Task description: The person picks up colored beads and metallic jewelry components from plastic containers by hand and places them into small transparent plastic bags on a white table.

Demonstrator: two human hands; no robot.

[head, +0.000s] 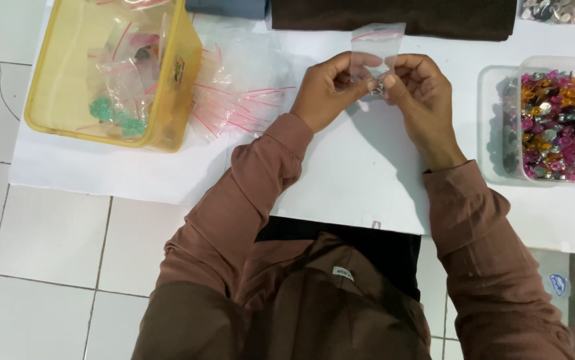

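Your left hand (331,90) and right hand (415,90) each pinch a side of a small clear bag (375,50), held just above the bench (341,180). A few dark beads sit low in it, between your fingertips; filling looks barely begun, judging by the tub (554,123) of beads at your right. The bag stands upright, long axis pointing away from you, red-striped mouth at the far end. Filled bags lie in the yellow bin (111,73), spare ones in a pile (237,100) beside it.

Clear glossy plastic bag (375,41); shiny faceted beads (557,123).
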